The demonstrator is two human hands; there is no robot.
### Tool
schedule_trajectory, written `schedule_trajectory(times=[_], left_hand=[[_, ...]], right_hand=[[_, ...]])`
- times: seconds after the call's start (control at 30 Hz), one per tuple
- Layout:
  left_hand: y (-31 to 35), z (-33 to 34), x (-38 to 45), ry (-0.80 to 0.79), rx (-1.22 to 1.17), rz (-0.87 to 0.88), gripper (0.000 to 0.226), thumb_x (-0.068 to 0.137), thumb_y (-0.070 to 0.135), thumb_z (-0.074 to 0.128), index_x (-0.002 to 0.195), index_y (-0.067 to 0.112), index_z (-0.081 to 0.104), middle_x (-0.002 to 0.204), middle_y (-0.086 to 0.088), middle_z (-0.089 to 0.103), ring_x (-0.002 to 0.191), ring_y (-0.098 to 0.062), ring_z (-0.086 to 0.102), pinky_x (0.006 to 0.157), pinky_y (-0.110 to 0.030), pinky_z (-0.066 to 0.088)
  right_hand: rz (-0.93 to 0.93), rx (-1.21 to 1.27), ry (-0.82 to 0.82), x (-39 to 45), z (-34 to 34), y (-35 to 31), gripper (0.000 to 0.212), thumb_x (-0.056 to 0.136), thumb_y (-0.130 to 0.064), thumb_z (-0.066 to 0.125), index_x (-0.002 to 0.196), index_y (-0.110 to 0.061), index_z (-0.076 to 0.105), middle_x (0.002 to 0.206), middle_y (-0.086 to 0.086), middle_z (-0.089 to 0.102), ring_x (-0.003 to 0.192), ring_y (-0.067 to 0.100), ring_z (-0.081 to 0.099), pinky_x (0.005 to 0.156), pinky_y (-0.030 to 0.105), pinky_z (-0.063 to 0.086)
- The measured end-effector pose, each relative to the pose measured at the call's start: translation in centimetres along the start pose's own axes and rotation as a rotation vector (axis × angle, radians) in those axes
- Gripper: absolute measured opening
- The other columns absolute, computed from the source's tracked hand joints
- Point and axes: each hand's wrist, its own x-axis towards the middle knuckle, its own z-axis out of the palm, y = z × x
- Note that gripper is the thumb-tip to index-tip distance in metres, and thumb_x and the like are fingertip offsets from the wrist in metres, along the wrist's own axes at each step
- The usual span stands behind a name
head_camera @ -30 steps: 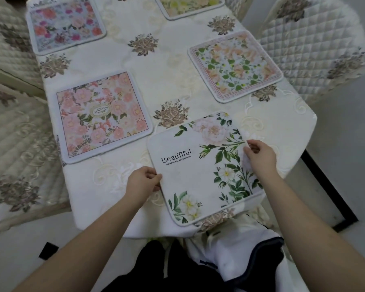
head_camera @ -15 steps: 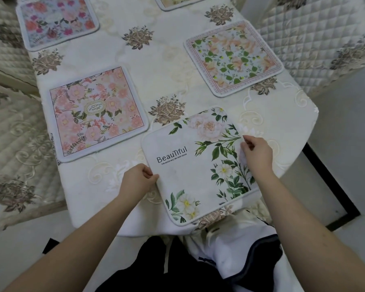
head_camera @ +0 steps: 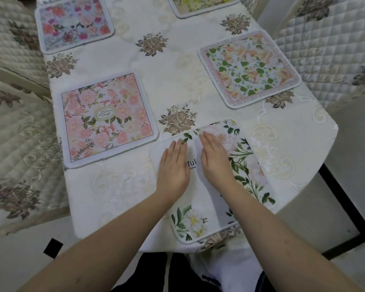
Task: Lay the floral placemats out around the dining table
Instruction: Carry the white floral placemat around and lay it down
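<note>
Both my hands lie flat, fingers straight, on the white mat (head_camera: 200, 209) at my end of the surface (head_camera: 135, 186): left hand (head_camera: 173, 165) on its left half, right hand (head_camera: 216, 160) near the middle, holding nothing. I judge this the smoothing step, pressing the mat down where it lies at the near edge. 4 other mats are already out: a pink mat (head_camera: 108, 121) to my left, a peach mat (head_camera: 249, 68) to my right, a red mat (head_camera: 74, 24) far left, and a yellow mat (head_camera: 202, 5) cut off at the top. Next I'd sweep my palms outward, then lift off and check that it sits square.

Writing: between my hands I read "ful", with smaller print under it too small to read. The pink mat's oval badge holds letters I can't make out; the peach mat's border text is illegible.
</note>
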Motion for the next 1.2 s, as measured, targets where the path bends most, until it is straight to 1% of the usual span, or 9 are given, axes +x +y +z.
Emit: schedule_trajectory(times=[0.1,0.23,0.33,0.5,0.7,0.87,1.0,1.07,1.2], left_hand=[[-0.3,1.3,1.1,-0.070,0.088,0.008,0.062,0.097,0.031,0.016,0.155,0.011,0.022,0.163,-0.004,0.016,0.151,-0.020,0.011,0.123,-0.039,0.008],[-1.2,2.3,1.3,-0.074,0.165,0.018,0.061,0.100,0.041,0.022,0.156,0.015,0.022,0.163,-0.001,0.019,0.151,-0.017,0.014,0.121,-0.040,0.009],[-2.8,1.6,1.5,-0.067,0.180,0.050,0.064,0.099,0.044,0.027,0.157,0.018,0.018,0.164,0.000,0.016,0.151,-0.016,0.011,0.122,-0.040,0.010],[-6.7,-0.7,2.4,-0.106,0.283,-0.013,0.070,0.098,0.050,0.017,0.158,0.016,0.005,0.165,-0.001,0.004,0.151,-0.014,0.002,0.123,-0.036,0.003],[-6.2,-1.4,1.7,-0.047,0.341,0.005,0.065,0.101,0.042,0.021,0.153,0.003,0.023,0.161,-0.013,0.021,0.150,-0.024,0.018,0.121,-0.036,0.003],[0.3,0.1,-3.2,-0.065,0.185,0.086,0.060,0.104,0.037,0.020,0.155,0.006,0.015,0.163,-0.009,0.010,0.151,-0.022,0.006,0.121,-0.036,0.000],[4.1,3.0,-8.3,-0.139,0.179,0.185,0.059,0.101,0.033,0.029,0.149,-0.001,0.032,0.158,-0.018,0.028,0.148,-0.029,0.022,0.117,-0.044,0.021],[4.5,3.9,-10.2,-0.193,0.193,0.212,0.061,0.101,0.035,0.031,0.150,-0.001,0.032,0.158,-0.017,0.028,0.149,-0.029,0.022,0.116,-0.045,0.024],[3.8,4.1,-11.5,-0.247,0.218,0.240,0.068,0.099,0.044,0.034,0.153,0.003,0.025,0.162,-0.013,0.018,0.151,-0.023,0.012,0.121,-0.043,0.017]], right_hand=[[-0.025,-0.134,-0.081,1.3,1.0,0.6,0.058,0.098,-0.031,0.018,0.151,-0.013,0.033,0.159,0.003,0.028,0.148,0.018,0.020,0.120,0.036,0.015],[-0.057,-0.358,-0.141,2.0,1.2,2.4,0.056,0.101,-0.040,0.022,0.153,-0.021,0.027,0.161,-0.001,0.023,0.149,0.016,0.015,0.121,0.039,0.010],[-0.037,-0.384,-0.141,2.2,0.3,3.9,0.060,0.101,-0.049,0.022,0.156,-0.024,0.018,0.163,-0.002,0.015,0.150,0.015,0.009,0.121,0.039,0.008],[0.136,-0.360,-0.112,2.5,-2.6,7.4,0.066,0.101,-0.052,0.015,0.157,-0.018,0.006,0.164,0.000,0.004,0.150,0.014,0.000,0.122,0.036,0.002],[0.292,-0.311,-0.010,1.4,-4.9,9.1,0.069,0.097,-0.046,0.013,0.155,-0.009,0.017,0.163,0.007,0.014,0.150,0.019,0.009,0.121,0.034,0.003],[0.103,-0.177,-0.007,-3.4,-3.6,4.2,0.060,0.101,-0.036,0.016,0.155,-0.010,0.019,0.162,0.005,0.016,0.150,0.017,0.010,0.122,0.033,0.006],[0.080,-0.092,-0.034,-7.3,-1.5,1.3,0.057,0.101,-0.034,0.020,0.154,-0.013,0.021,0.162,0.000,0.018,0.149,0.011,0.008,0.121,0.031,0.008],[0.061,-0.115,-0.086,-8.9,-0.4,1.0,0.057,0.101,-0.036,0.019,0.154,-0.014,0.021,0.162,-0.001,0.018,0.149,0.010,0.008,0.121,0.032,0.009],[0.002,-0.294,-0.160,-10.9,0.2,2.3,0.056,0.104,-0.039,0.020,0.153,-0.015,0.028,0.160,0.002,0.025,0.148,0.016,0.019,0.119,0.040,0.019]])
